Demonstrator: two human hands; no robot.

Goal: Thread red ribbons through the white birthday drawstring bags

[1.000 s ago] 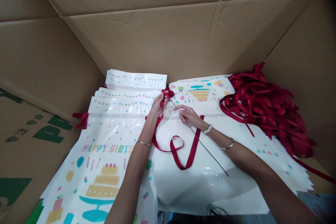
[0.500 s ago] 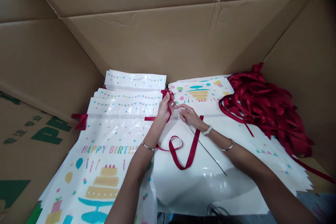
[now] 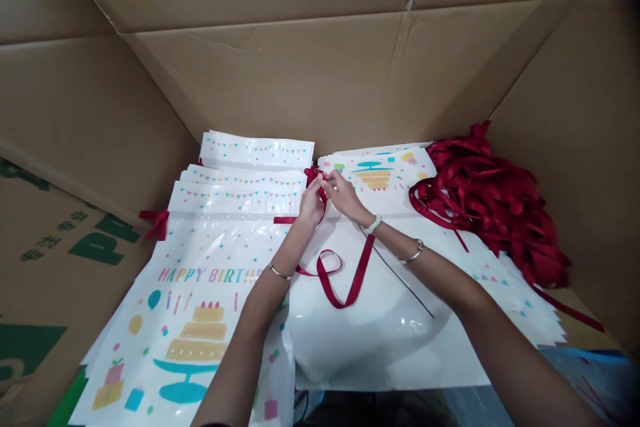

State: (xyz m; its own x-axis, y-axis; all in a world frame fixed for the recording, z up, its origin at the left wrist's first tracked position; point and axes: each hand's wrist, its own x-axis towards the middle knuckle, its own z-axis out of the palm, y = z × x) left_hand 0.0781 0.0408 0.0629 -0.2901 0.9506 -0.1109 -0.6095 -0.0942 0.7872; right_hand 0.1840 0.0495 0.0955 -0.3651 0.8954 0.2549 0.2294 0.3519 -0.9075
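**Both hands pinched on red satin ribbon at the bag's upper edge**

My left hand (image 3: 311,205) and right hand (image 3: 344,197) sit close together, fingers narrowed and holding the dark red ribbon (image 3: 314,175) at 12 o'clock on the white printed plastic bag (image 3: 345,347). The ribbon's tail (image 3: 350,283) loops down at 5 o'clock from my hands. A thin black wire (image 3: 400,273) runs from under my right wrist toward 4 o'clock. A heap of loose ribbon (image 3: 490,207) lies at 3 o'clock; stacked birthday bags (image 3: 240,190) lie at 10 o'clock, all within a cardboard box (image 3: 280,80).
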